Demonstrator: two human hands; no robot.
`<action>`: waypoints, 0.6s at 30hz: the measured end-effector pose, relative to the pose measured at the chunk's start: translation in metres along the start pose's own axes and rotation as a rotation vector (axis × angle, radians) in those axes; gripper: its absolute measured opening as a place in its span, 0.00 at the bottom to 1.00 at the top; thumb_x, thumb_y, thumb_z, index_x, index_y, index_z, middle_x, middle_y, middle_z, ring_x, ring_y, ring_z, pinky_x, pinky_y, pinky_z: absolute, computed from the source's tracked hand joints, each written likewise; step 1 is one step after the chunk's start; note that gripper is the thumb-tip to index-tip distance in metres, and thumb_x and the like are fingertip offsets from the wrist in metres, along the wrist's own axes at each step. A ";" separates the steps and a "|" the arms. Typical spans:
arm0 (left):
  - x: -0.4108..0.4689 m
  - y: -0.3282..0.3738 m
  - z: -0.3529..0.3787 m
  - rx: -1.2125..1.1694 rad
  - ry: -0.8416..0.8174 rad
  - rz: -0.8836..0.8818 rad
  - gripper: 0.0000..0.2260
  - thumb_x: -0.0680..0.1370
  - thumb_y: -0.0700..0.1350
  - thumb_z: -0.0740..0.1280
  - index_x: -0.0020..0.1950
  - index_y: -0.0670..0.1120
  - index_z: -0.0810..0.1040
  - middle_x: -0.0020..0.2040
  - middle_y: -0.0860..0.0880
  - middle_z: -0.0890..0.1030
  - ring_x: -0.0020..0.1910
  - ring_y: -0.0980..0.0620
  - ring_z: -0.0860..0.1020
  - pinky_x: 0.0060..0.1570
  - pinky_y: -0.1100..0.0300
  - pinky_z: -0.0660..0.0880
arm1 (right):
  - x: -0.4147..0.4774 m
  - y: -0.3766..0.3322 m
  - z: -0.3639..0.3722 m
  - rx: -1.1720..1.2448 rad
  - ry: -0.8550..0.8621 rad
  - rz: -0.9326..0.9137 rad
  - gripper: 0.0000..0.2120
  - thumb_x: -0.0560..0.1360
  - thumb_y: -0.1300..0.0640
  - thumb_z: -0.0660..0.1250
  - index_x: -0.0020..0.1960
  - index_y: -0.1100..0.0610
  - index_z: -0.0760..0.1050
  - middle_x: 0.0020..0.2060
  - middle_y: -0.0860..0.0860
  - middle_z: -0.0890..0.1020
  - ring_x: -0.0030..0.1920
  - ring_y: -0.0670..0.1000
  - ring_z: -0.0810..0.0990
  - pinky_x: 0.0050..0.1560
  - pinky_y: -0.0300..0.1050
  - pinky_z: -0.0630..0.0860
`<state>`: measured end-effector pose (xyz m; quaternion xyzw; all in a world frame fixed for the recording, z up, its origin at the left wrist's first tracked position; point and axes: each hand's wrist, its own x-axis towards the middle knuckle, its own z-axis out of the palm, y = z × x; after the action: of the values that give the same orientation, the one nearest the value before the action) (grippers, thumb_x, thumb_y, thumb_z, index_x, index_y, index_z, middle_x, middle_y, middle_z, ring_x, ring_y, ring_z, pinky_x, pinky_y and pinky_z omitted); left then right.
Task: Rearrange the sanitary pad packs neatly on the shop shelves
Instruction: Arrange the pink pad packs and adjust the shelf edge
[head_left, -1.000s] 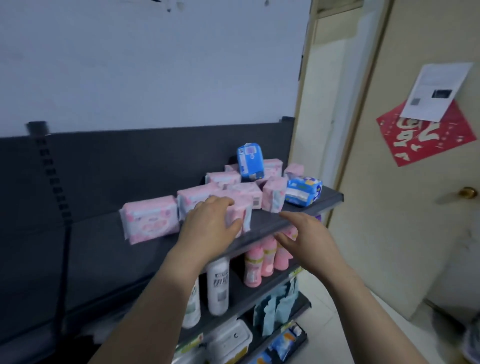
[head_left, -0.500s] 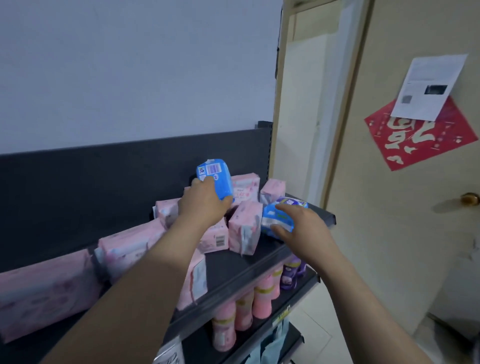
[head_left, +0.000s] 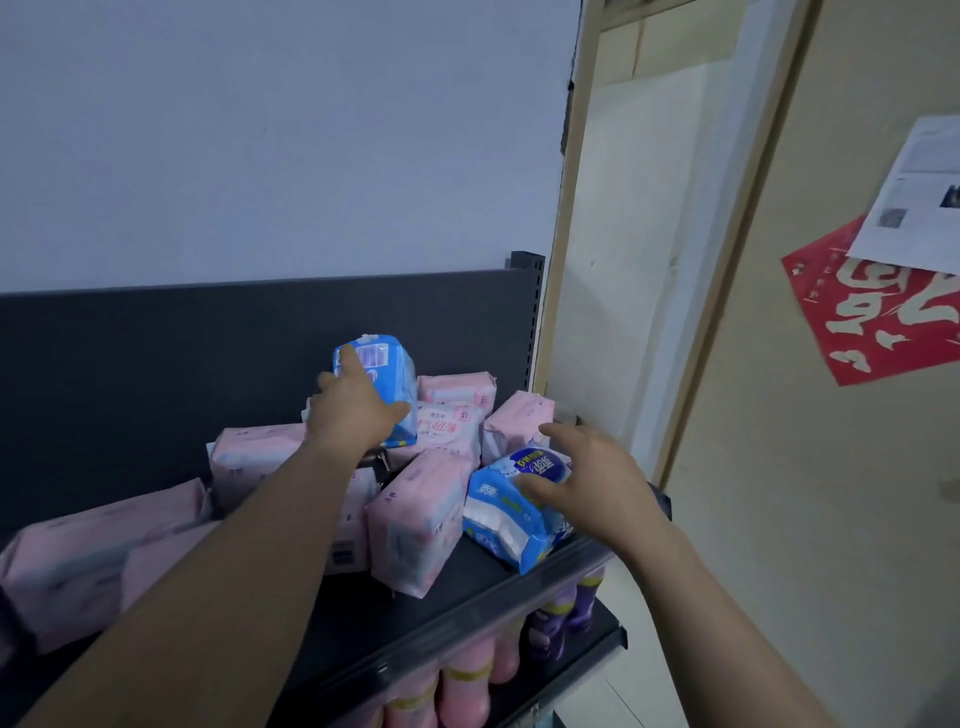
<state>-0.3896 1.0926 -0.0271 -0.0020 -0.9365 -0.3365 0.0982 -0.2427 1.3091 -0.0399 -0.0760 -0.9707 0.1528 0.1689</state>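
Observation:
Several pink pad packs (head_left: 415, 519) lie jumbled on the dark top shelf (head_left: 441, 608). A blue pack (head_left: 387, 374) stands upright on top of the heap near the back panel; my left hand (head_left: 353, 410) grips it, thumb on its front and fingers round its left side. A second blue pack (head_left: 511, 512) lies tilted at the shelf's right front edge. My right hand (head_left: 587, 483) holds that pack from the right, thumb across its top and fingers spread behind it. More pink packs (head_left: 104, 551) lie along the shelf to the left.
Pink bottles (head_left: 457, 686) and purple bottles (head_left: 566, 613) stand on the lower shelf. A dark back panel (head_left: 156, 364) rises behind the packs. To the right are a door frame (head_left: 571, 260) and a beige door (head_left: 805, 467) with a red poster (head_left: 883, 312) and a paper sheet.
My view has moved closer and to the right. My left hand went from the pink packs to the upright blue pack and keeps hold of it. My right hand settled on the lying blue pack.

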 end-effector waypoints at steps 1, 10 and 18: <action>-0.002 0.001 -0.001 -0.008 0.021 0.011 0.42 0.70 0.53 0.74 0.75 0.50 0.51 0.63 0.39 0.68 0.59 0.35 0.73 0.58 0.45 0.72 | 0.002 0.003 0.001 0.002 -0.021 0.005 0.35 0.68 0.34 0.68 0.70 0.49 0.68 0.64 0.49 0.75 0.62 0.52 0.73 0.62 0.50 0.71; -0.044 0.003 -0.023 -0.231 0.214 0.184 0.41 0.68 0.47 0.75 0.74 0.56 0.56 0.65 0.48 0.69 0.61 0.43 0.71 0.58 0.48 0.71 | 0.010 0.008 0.015 -0.003 -0.222 0.003 0.53 0.57 0.22 0.65 0.75 0.46 0.57 0.68 0.50 0.69 0.67 0.54 0.68 0.65 0.51 0.69; -0.087 -0.005 -0.029 -0.419 0.231 0.212 0.40 0.65 0.50 0.76 0.72 0.58 0.61 0.64 0.55 0.72 0.62 0.49 0.72 0.62 0.43 0.72 | 0.006 0.007 0.016 0.060 -0.191 -0.041 0.45 0.62 0.32 0.71 0.73 0.46 0.61 0.62 0.51 0.70 0.63 0.54 0.69 0.63 0.51 0.70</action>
<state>-0.2990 1.0754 -0.0246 -0.0820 -0.8234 -0.5092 0.2365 -0.2529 1.3128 -0.0549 -0.0361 -0.9788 0.1847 0.0810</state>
